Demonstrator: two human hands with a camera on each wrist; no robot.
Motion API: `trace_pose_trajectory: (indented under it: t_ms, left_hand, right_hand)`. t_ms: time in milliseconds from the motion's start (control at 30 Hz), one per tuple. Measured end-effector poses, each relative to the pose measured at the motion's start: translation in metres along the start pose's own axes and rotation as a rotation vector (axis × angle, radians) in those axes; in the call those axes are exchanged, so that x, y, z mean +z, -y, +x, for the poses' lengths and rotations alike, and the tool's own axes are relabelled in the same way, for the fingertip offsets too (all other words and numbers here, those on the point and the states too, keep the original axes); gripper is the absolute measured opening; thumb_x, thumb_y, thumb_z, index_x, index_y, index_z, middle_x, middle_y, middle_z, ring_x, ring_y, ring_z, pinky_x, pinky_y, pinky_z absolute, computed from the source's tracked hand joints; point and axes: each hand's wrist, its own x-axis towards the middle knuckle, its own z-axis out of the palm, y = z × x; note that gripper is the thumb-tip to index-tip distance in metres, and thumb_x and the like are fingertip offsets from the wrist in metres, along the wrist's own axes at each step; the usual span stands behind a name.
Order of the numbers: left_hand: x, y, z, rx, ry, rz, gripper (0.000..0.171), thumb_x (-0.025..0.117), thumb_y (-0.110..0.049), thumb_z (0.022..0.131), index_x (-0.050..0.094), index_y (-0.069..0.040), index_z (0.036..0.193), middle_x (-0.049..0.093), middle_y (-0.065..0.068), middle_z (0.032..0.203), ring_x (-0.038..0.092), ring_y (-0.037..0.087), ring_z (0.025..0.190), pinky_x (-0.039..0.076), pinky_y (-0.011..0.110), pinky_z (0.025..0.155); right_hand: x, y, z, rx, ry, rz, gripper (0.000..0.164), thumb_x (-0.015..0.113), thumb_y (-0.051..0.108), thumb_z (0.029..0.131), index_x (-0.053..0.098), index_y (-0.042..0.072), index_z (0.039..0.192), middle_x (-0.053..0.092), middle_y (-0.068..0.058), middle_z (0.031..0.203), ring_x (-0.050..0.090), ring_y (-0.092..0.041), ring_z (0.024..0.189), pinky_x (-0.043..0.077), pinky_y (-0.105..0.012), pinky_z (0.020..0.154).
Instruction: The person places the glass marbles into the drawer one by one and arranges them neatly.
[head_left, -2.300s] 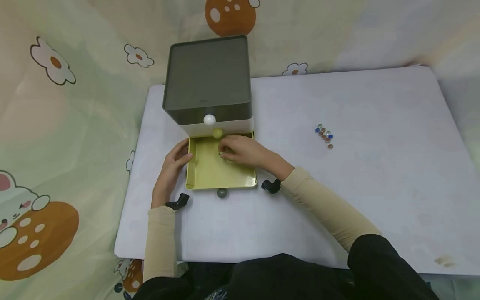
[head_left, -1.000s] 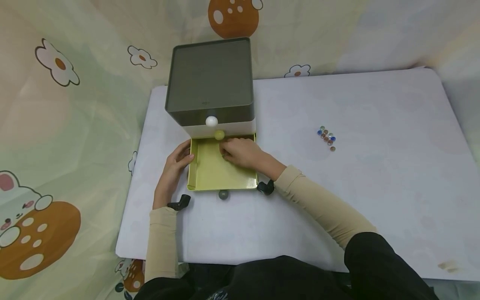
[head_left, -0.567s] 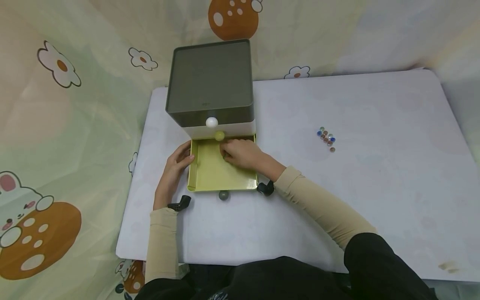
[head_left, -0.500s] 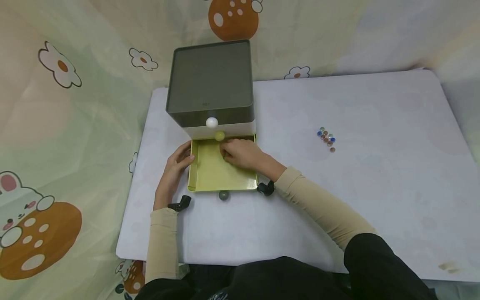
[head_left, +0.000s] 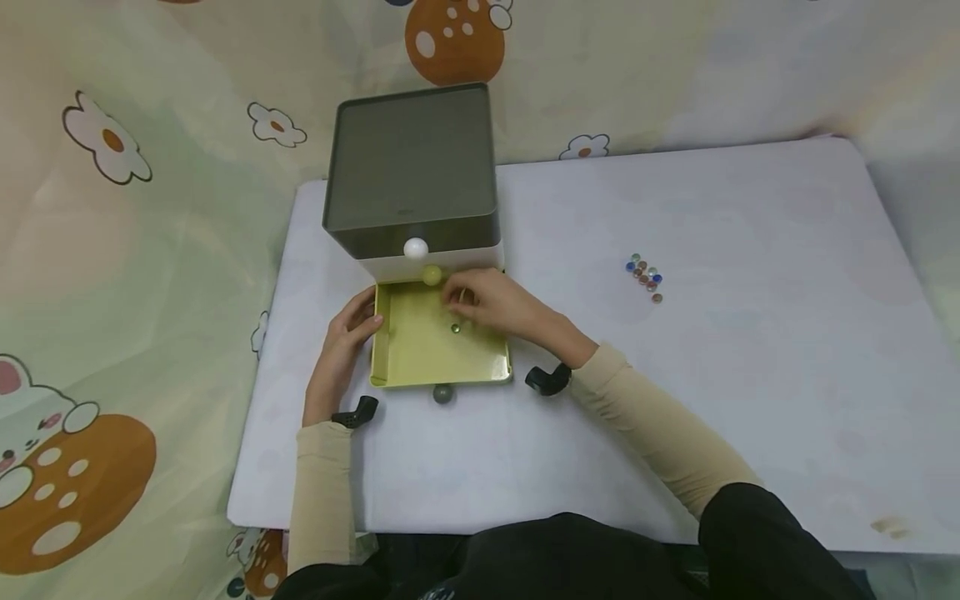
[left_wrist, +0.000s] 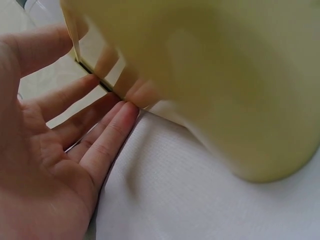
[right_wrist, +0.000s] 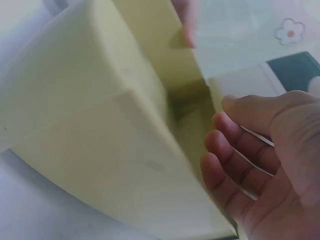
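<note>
A yellow drawer (head_left: 420,350) stands pulled out of a small drawer cabinet (head_left: 412,158). My left hand (head_left: 339,350) holds the drawer's left wall, thumb over the rim and fingers against the outside, as the left wrist view shows. Inside the drawer lies one small green glass marble (head_left: 455,328). Just above it and to the right, my right hand (head_left: 498,304) is over the drawer with nothing in its loosely bent fingers (right_wrist: 212,170). Several coloured marbles, blue, brown and clear (head_left: 643,279), sit clustered on the table to the right.
The cabinet has a white knob (head_left: 416,248) and a yellow-green knob (head_left: 432,275) above the drawer; a dark green knob (head_left: 443,393) is on the drawer's front. A white cloth covers the table (head_left: 720,400). A patterned curtain (head_left: 195,233) hangs behind and at the left.
My right hand has let go of the green marble, which now shows on the drawer floor, and has lifted slightly, its fingers spreading. The left hand keeps its place at the drawer wall.
</note>
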Motion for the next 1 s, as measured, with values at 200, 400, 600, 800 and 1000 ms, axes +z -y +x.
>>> trace_pose_trajectory:
  t_ms: [200, 400, 600, 800, 1000]
  left_hand:
    - [0.000, -0.001, -0.004, -0.007, -0.004, 0.002, 0.061, 0.064, -0.027, 0.104, 0.041, -0.025, 0.161, 0.042, 0.005, 0.165, 0.040, 0.018, 0.150, 0.020, 0.049, 0.131]
    - [0.000, 0.001, -0.001, -0.005, -0.003, 0.003, 0.063, 0.064, -0.027, 0.104, 0.040, -0.023, 0.161, 0.043, 0.006, 0.164, 0.041, 0.016, 0.148, 0.022, 0.048, 0.130]
    - [-0.001, -0.001, 0.003, 0.003, 0.001, 0.021, 0.064, 0.065, -0.029, 0.103, 0.039, -0.022, 0.162, 0.043, 0.008, 0.164, 0.043, 0.015, 0.146, 0.024, 0.048, 0.129]
    - [0.000, -0.006, 0.004, 0.007, -0.001, 0.022, 0.062, 0.064, -0.028, 0.104, 0.040, -0.022, 0.161, 0.044, 0.008, 0.163, 0.044, 0.015, 0.144, 0.025, 0.047, 0.128]
    - [-0.001, 0.000, -0.004, -0.016, -0.001, 0.024, 0.065, 0.065, -0.031, 0.103, 0.038, -0.024, 0.162, 0.044, 0.007, 0.163, 0.042, 0.017, 0.146, 0.022, 0.049, 0.130]
  right_hand:
    - [-0.007, 0.000, -0.015, 0.026, -0.064, 0.051, 0.016, 0.071, 0.016, 0.100, 0.074, 0.007, 0.113, 0.074, -0.001, 0.102, 0.067, -0.016, 0.090, 0.056, -0.030, 0.080]
    - [-0.015, -0.004, -0.036, 0.060, -0.131, 0.102, 0.016, 0.071, 0.015, 0.100, 0.074, 0.007, 0.113, 0.075, -0.001, 0.104, 0.066, -0.016, 0.091, 0.056, -0.033, 0.081]
    - [-0.021, -0.012, -0.052, 0.092, -0.167, 0.136, 0.017, 0.071, 0.016, 0.100, 0.074, 0.006, 0.114, 0.075, -0.002, 0.106, 0.066, -0.017, 0.094, 0.056, -0.035, 0.083]
    - [-0.026, -0.017, -0.064, 0.106, -0.201, 0.154, 0.018, 0.069, 0.015, 0.101, 0.073, 0.005, 0.116, 0.075, -0.003, 0.109, 0.066, -0.019, 0.097, 0.056, -0.038, 0.085]
    - [-0.024, -0.023, -0.083, 0.155, -0.206, 0.157, 0.021, 0.068, 0.019, 0.102, 0.073, 0.008, 0.119, 0.074, 0.000, 0.111, 0.066, -0.017, 0.099, 0.057, -0.039, 0.088]
